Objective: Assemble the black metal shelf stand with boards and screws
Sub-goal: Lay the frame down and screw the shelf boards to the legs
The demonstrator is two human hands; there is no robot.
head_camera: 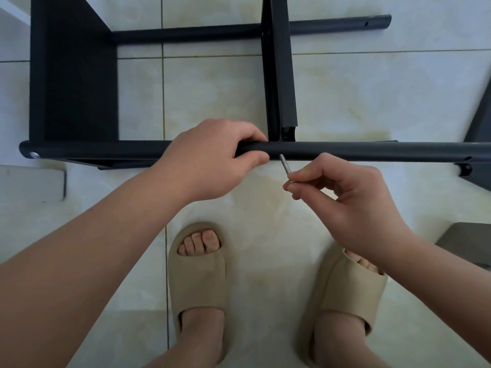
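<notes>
The left hand wraps the near black tube; just right of it, the right hand pinches a screw (tip touching the tube).

Floor: pale cream tiles, grey grout lines, faint stains.
Upper left: white panel edge.
Light: soft, even.

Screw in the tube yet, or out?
Out. Right hand pinches the screw, whole thread bare, tip at the front tube that the left hand grips.
</notes>
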